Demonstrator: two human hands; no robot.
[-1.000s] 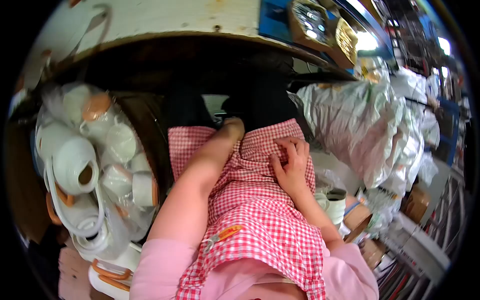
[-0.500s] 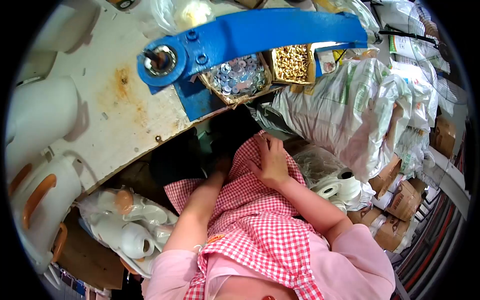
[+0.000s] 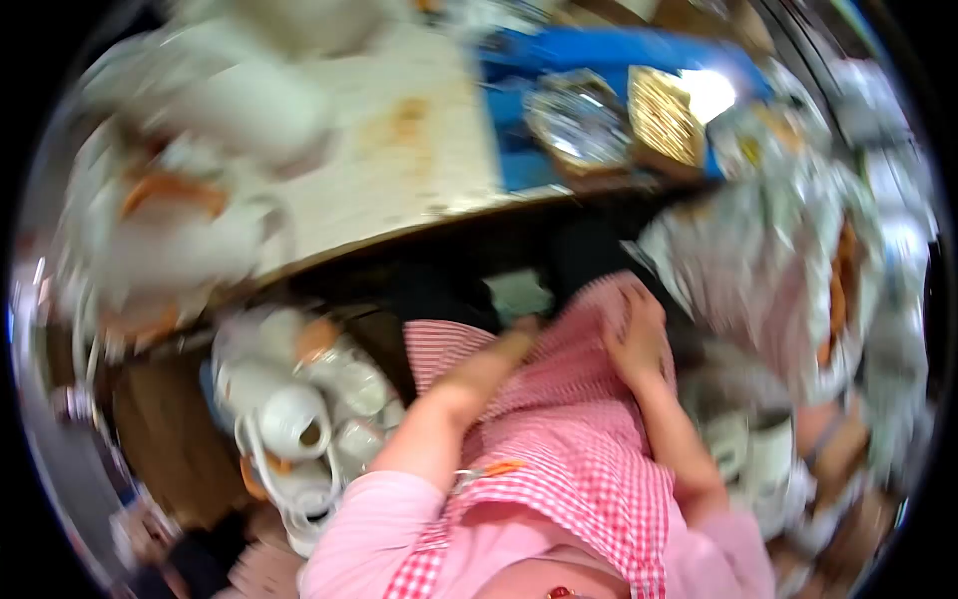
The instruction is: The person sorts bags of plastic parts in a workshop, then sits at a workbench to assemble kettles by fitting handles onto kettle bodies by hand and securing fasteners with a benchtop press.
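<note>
Across the lap, the checked apron (image 3: 559, 424) lies draped, with the right hand (image 3: 636, 334) palm-down on it, fingers loosely spread, maybe just steadying the cloth. Left hand (image 3: 522, 329) sits low between the knees (image 3: 594, 258), too blurry to tell if it's gripping anything. Metal-bit boxes (image 3: 582, 120) sit near the counter's (image 3: 344, 190) edge, probably for easy reach.

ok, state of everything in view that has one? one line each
Left hand: partly in shadow, grip unclear
Right hand: fingers extended, on the apron
Apron: worn, creased
White vessel, lower left: mouth uncovered
Silvery-parts box: open-topped, parts inside
Gold-parts box: open-topped, parts inside
White sack: creased, closure unclear
</note>
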